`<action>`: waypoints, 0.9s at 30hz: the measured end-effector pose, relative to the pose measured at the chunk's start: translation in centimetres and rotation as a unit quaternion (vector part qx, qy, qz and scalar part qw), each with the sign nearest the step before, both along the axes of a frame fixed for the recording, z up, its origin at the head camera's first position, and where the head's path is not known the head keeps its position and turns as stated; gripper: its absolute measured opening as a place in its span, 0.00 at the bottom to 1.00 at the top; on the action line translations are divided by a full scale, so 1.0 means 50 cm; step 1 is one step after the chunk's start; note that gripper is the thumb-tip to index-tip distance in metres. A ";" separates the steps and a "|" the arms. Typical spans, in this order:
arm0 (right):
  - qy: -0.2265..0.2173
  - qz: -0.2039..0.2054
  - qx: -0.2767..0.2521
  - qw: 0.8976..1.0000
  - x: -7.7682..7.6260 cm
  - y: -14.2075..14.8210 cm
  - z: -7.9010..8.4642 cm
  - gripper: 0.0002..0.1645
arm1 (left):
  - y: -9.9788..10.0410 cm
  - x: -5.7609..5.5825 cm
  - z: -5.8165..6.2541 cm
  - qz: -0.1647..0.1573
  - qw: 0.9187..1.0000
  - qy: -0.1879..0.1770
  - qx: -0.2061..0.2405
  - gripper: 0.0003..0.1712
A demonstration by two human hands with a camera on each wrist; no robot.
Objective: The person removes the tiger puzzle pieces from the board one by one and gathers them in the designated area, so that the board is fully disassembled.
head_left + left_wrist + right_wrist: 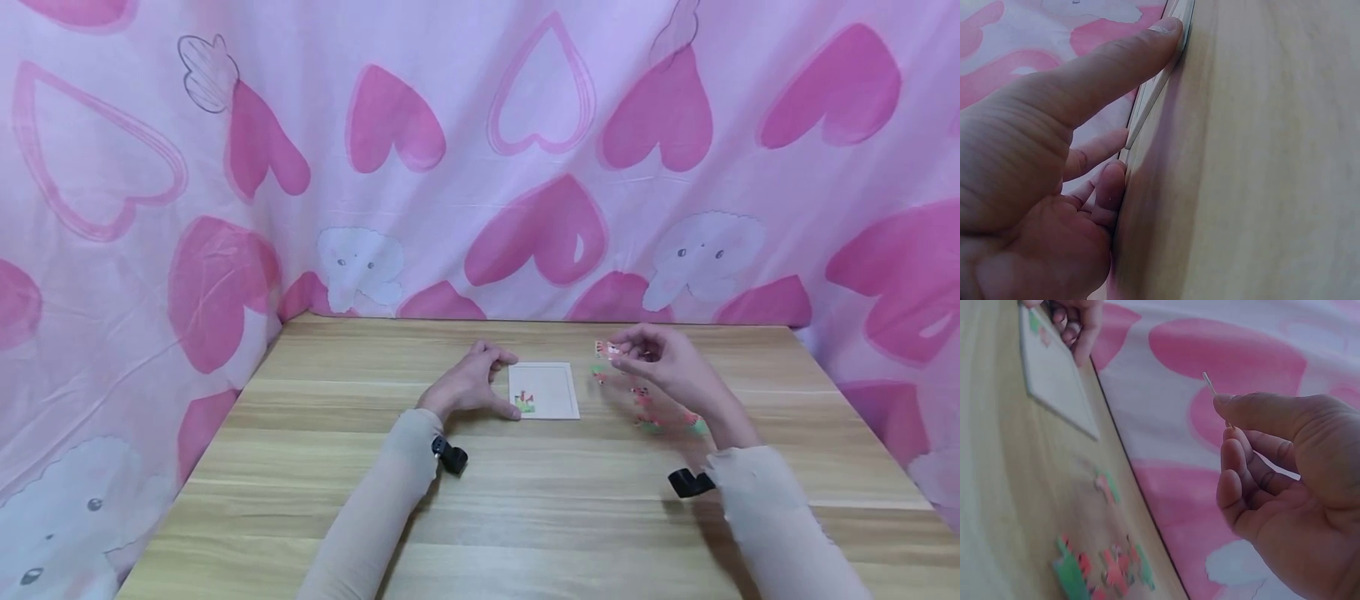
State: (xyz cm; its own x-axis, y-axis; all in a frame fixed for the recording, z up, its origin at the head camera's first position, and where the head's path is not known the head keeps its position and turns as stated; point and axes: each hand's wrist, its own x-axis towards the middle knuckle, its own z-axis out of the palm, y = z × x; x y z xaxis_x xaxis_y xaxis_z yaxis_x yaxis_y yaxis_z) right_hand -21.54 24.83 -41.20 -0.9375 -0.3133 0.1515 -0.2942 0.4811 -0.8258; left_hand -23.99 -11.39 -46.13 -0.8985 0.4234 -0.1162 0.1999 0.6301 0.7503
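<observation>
A white square puzzle board (549, 385) lies flat on the table, with a green and red jigsaw piece (524, 405) fitted in its near left corner. At its left side my left hand (470, 383) holds the board, thumb on the near corner and index finger at the far one. My right hand (663, 357) pinches another jigsaw piece (602, 349), red and white on its face, between thumb and fingertips above the table. The right wrist view shows this piece (1208, 381) edge-on, as a thin strip.
Several loose red and green puzzle pieces (1116, 567) lie on the wooden table (540, 508) right of the board, below the right hand. A pink curtain with hearts (532, 233) hangs along the table's back and side edges. Black wrist cameras (452, 457) sit on both sleeves.
</observation>
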 end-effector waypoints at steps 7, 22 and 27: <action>-0.022 0.002 0.001 1.000 0.019 0.015 -0.023 0.19 | -0.001 0.001 0.001 0.002 1.000 0.000 -0.002 0.56; -0.061 0.014 0.016 0.998 0.031 0.024 -0.115 0.17 | 0.001 -0.004 -0.004 -0.004 1.000 0.007 -0.009 0.56; -0.059 0.011 0.018 0.998 0.031 0.024 -0.120 0.17 | 0.002 -0.004 -0.004 -0.004 1.000 0.005 -0.010 0.56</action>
